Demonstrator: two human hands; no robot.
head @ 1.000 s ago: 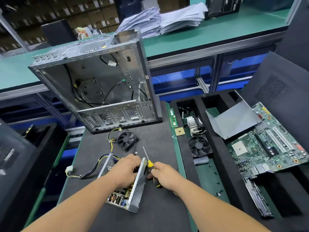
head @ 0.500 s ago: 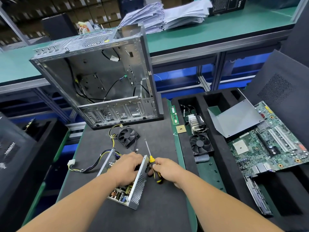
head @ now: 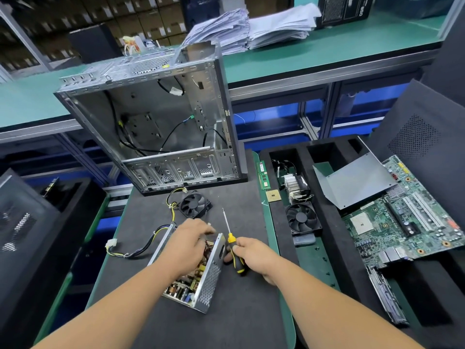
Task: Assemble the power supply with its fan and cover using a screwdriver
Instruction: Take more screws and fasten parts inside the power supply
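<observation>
two hands over the dark mat [head: 241, 321], busy near its middle. left hand [head: 187, 244] above the open power supply [head: 193, 280], fingers blurred, grasp impossible to tell. right hand [head: 254, 255] curled round the yellow-and-black screwdriver [head: 232, 244], shaft pointing toward the far edge, handle just beside the supply's perforated wall. loose black fan [head: 195, 205] lying beyond the supply, near the far edge, yellow wires trailing. bare metal case [head: 151, 117] standing at the far edge. grey cover [head: 352, 182] off to the right, resting over the foam tray [head: 334, 248].
</observation>
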